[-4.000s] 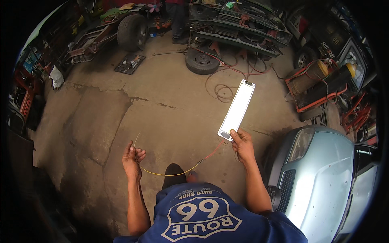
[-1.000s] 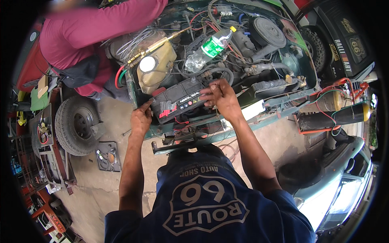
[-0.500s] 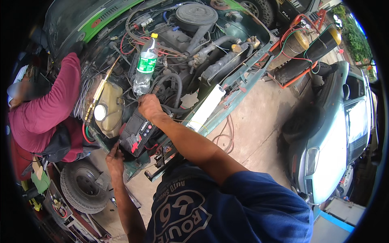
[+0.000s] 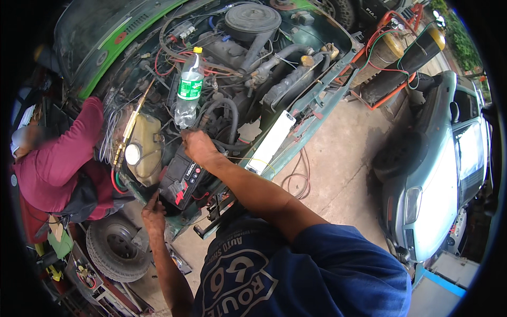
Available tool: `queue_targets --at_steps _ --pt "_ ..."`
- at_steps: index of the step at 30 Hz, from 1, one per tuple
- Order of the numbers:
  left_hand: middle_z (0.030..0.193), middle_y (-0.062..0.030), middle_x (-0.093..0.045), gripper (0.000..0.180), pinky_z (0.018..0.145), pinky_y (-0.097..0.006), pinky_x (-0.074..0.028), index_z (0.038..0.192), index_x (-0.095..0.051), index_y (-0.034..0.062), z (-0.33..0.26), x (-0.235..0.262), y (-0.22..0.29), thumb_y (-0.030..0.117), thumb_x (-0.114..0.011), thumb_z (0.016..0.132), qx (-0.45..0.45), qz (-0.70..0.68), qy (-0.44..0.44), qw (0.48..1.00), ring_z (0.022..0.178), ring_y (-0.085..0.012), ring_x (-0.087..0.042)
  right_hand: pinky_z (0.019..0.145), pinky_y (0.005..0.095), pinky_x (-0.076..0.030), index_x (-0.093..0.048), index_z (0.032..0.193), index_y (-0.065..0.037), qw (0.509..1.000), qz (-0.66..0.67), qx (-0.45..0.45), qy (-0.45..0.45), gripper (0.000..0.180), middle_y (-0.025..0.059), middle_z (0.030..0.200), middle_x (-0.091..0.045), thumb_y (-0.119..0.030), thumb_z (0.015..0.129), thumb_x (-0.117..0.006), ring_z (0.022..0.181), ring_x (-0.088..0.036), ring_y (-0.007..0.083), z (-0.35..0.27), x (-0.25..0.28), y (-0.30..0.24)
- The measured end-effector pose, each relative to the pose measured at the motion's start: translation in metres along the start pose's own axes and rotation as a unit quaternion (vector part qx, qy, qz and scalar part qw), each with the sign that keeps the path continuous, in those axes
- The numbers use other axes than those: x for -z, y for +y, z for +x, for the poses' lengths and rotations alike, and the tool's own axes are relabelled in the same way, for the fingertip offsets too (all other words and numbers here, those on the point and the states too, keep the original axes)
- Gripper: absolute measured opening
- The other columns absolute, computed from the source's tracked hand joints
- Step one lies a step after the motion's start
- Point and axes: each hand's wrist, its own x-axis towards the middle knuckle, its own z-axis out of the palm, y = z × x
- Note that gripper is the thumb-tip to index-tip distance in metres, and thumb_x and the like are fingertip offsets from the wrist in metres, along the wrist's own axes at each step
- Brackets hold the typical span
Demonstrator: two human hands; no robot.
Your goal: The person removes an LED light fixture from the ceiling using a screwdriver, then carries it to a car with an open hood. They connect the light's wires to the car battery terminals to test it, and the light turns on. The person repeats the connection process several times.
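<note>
A black car battery [image 4: 180, 178] sits in the front corner of an open engine bay [image 4: 317, 98]. My right hand [image 4: 199, 148] is closed at the battery's far end, its fingertips hidden below. At the near left corner of the battery is my left hand [image 4: 154, 212], one finger pointing up along the edge and the others curled; what they grip, if anything, does not show. Just beyond my right hand, a clear plastic bottle [image 4: 186, 110] with a green label and yellow cap stands among the hoses. Left of the battery is a yellowed fluid reservoir [image 4: 147, 138].
A brass gas torch [image 4: 128, 124] leans by the reservoir. A white phone-shaped object [image 4: 274, 140] lies on the front panel. At left crouches a person in a maroon sleeve [image 4: 66, 140]. A loose wheel [image 4: 117, 248], gas cylinders [image 4: 398, 68] and a parked car [image 4: 428, 190] stand around.
The whole view has shifted slightly. Both my hands stay at the battery's ends. The other person has leaned lower, and the arm in the maroon sleeve has dropped.
</note>
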Motion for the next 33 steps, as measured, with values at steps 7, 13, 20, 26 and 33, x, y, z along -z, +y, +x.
queue_targets --at_steps 7,13,20,26,33 --pt "0.081 -0.0044 -0.065 0.043 0.064 -0.029 -0.053 0.136 -0.070 0.0142 0.003 0.001 -0.001 -0.002 -0.057 0.098 0.032 0.023 -0.002 0.999 0.068 -0.0102 -0.058 0.085 0.0502 -0.058 -0.071 0.096 -0.002 0.998 -0.038 0.015 -0.050 0.016 0.0221 0.093 -0.073 -0.006 0.081 -0.067 0.092 -0.072 0.0413 0.007 -0.001 0.003" --pt "0.082 -0.0034 -0.065 0.043 0.064 -0.028 -0.055 0.134 -0.070 0.0138 0.002 0.000 0.002 -0.003 -0.058 0.097 0.031 -0.033 -0.005 0.999 0.069 -0.0097 -0.059 0.085 0.0473 -0.060 -0.073 0.095 -0.002 0.993 -0.093 0.027 -0.064 0.016 0.0237 0.096 -0.074 -0.005 0.085 -0.062 0.093 -0.073 0.0396 0.013 0.001 0.000" --pt "0.078 -0.0033 -0.066 0.041 0.062 -0.027 -0.054 0.133 -0.071 0.0139 -0.002 -0.003 0.009 -0.001 -0.058 0.097 0.035 -0.065 0.015 0.997 0.063 -0.0090 -0.058 0.086 0.0485 -0.057 -0.074 0.093 -0.003 0.993 -0.087 0.045 -0.067 0.016 0.0235 0.091 -0.072 -0.005 0.079 -0.068 0.091 -0.072 0.0414 0.012 0.006 0.001" --pt "0.078 -0.0023 -0.065 0.042 0.062 -0.026 -0.054 0.132 -0.072 0.0150 -0.001 -0.005 0.001 -0.002 -0.059 0.096 0.046 -0.089 0.021 0.995 0.064 -0.0086 -0.058 0.086 0.0480 -0.057 -0.074 0.094 -0.003 0.992 -0.089 0.060 -0.061 0.017 0.0236 0.091 -0.072 -0.005 0.078 -0.068 0.092 -0.071 0.0417 0.010 0.004 0.003" --pt "0.082 -0.0036 -0.066 0.044 0.061 -0.027 -0.054 0.130 -0.074 0.0157 0.007 -0.002 -0.002 -0.006 -0.058 0.095 0.035 -0.080 0.006 0.996 0.065 -0.0094 -0.058 0.085 0.0491 -0.058 -0.074 0.092 -0.001 0.989 -0.121 0.059 -0.063 0.016 0.0239 0.093 -0.073 -0.004 0.078 -0.068 0.091 -0.072 0.0429 0.011 0.004 -0.002"
